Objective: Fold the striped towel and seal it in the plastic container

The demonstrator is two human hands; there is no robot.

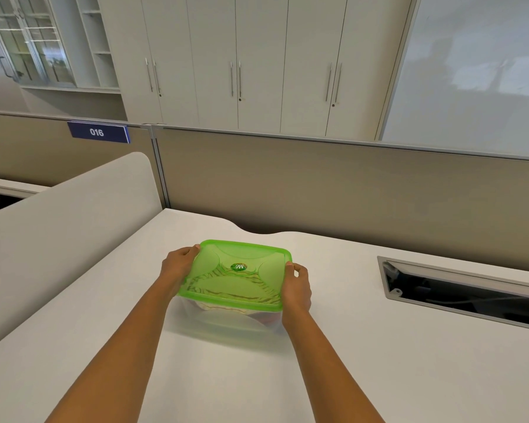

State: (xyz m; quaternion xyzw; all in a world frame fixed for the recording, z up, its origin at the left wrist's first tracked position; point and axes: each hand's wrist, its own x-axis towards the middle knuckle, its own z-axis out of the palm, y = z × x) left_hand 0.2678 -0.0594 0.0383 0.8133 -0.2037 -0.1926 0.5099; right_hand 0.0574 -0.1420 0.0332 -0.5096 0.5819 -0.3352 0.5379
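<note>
A clear plastic container (226,319) stands on the white desk (364,361), with a translucent green lid (242,254) lying on top of it. Through the lid and the near wall the folded striped towel (245,293) shows inside. My left hand (177,265) grips the lid's left edge, thumb on top. My right hand (297,286) grips the right edge the same way. Both forearms reach in from the bottom of the view.
A curved white divider (74,215) rises along the desk's left side. A beige partition (333,184) runs along the back. An open cable slot (458,288) is sunk into the desk at the right. White cabinets (235,62) stand behind the partition.
</note>
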